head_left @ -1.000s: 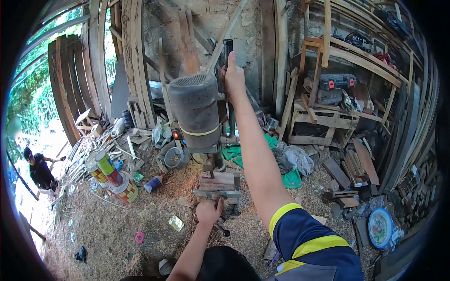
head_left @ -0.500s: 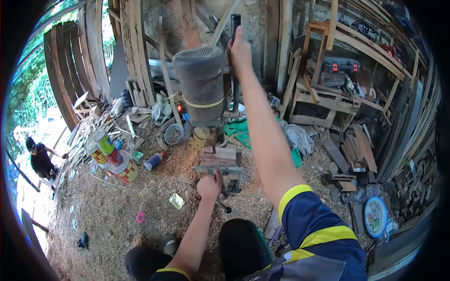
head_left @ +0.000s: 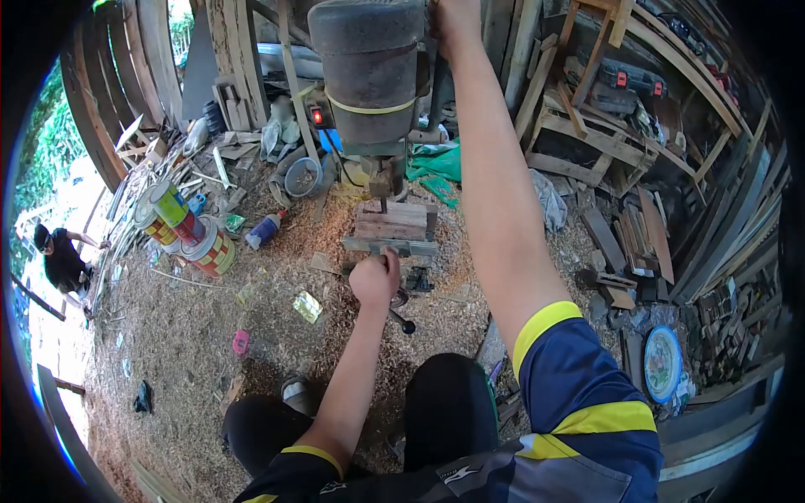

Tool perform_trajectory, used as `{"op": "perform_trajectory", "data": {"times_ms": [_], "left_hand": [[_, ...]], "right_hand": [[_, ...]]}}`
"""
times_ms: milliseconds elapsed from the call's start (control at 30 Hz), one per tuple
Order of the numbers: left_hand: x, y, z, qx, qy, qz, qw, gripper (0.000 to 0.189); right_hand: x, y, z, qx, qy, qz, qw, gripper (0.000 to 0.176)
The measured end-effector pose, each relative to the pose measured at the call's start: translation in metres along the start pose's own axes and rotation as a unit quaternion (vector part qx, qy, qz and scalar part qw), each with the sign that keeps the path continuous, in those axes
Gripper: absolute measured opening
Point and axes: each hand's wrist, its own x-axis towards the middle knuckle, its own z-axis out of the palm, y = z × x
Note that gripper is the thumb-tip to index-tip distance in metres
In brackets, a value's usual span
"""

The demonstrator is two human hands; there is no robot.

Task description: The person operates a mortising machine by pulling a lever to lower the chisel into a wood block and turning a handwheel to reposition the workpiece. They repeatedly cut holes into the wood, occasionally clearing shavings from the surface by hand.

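Note:
A dusty grey drilling or mortising machine point(head_left: 366, 80) stands in front of me, a yellow band round its motor housing. My right hand point(head_left: 457, 29), partly cut off by the top edge, is closed round the lever point(head_left: 438, 88) at its right side. Under the machine's head, a bit point(head_left: 383, 204) meets the top of a wooden block point(head_left: 392, 222), which sits in a metal vise point(head_left: 390, 246). At the vise's front, my left hand point(head_left: 375, 279) is closed with its thumb against the jaw; I cannot tell what its fingers grip. A ball-ended handle point(head_left: 406, 325) sticks out below it.
Sawdust and shavings cover the ground. Stacked paint cans point(head_left: 189, 222) and a blue bottle point(head_left: 266, 230) lie left, with a bucket point(head_left: 303, 177) behind. Right are a wooden rack point(head_left: 595, 147), scrap boards point(head_left: 641, 239) and a round plate point(head_left: 662, 364). A person point(head_left: 63, 260) is at far left.
My view has tipped down and come closer, so the machine and block appear higher and larger. Both hands keep their places. The person at left has bent slightly.

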Motion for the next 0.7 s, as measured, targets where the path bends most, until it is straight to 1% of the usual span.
{"op": "perform_trajectory", "data": {"times_ms": [67,100,167,200,267,300,367,400,533,567,600,633,667,700], "left_hand": [[-0.001,0.000,0.001,-0.001,0.006,-0.002,1.000,0.059],[0.001,0.001,0.000,-0.002,0.015,-0.004,1.000,0.059],[0.003,0.002,-0.004,0.003,0.012,-0.004,1.000,0.060],[0.002,0.004,-0.004,0.009,0.010,-0.006,1.000,0.060],[0.002,0.004,-0.002,0.002,0.010,-0.005,1.000,0.061],[0.003,0.002,-0.002,0.000,0.014,-0.002,1.000,0.062],[0.005,0.002,-0.002,0.003,0.005,-0.007,1.000,0.062],[0.005,0.003,-0.002,0.005,-0.002,-0.014,1.000,0.062],[0.004,0.004,-0.004,-0.014,0.000,-0.020,1.000,0.066],[0.004,0.003,-0.004,-0.021,0.009,-0.005,1.000,0.066],[0.005,0.002,-0.003,-0.028,0.017,0.011,0.999,0.066],[0.006,0.003,-0.002,-0.028,0.018,0.010,0.999,0.066],[0.007,0.003,-0.002,-0.018,0.031,0.023,0.999,0.061],[0.007,0.003,-0.001,-0.006,0.045,0.035,0.998,0.058]], "right_hand": [[0.000,0.000,0.000,-0.028,-0.004,0.027,0.999,0.097],[-0.004,0.002,0.003,-0.031,-0.005,0.027,0.999,0.097],[-0.012,0.010,0.005,-0.003,0.041,-0.121,0.992,0.102],[-0.015,0.010,0.002,-0.009,0.042,-0.120,0.992,0.102],[-0.017,0.006,-0.001,-0.048,0.031,-0.075,0.996,0.106],[-0.018,0.006,0.000,-0.048,0.033,-0.075,0.996,0.106],[-0.022,0.005,0.003,-0.011,0.050,-0.090,0.995,0.101],[-0.021,0.006,0.002,-0.013,0.051,-0.090,0.995,0.101],[-0.028,-0.001,-0.002,-0.009,0.022,-0.057,0.998,0.091],[-0.033,-0.003,-0.001,0.002,0.017,-0.041,0.999,0.087],[-0.036,-0.001,0.000,0.002,0.017,-0.041,0.999,0.087],[-0.039,0.001,0.002,0.007,0.038,-0.069,0.997,0.085],[-0.042,0.003,0.004,0.012,0.058,-0.097,0.994,0.083],[-0.044,0.005,0.004,0.012,0.056,-0.096,0.994,0.083]]}}
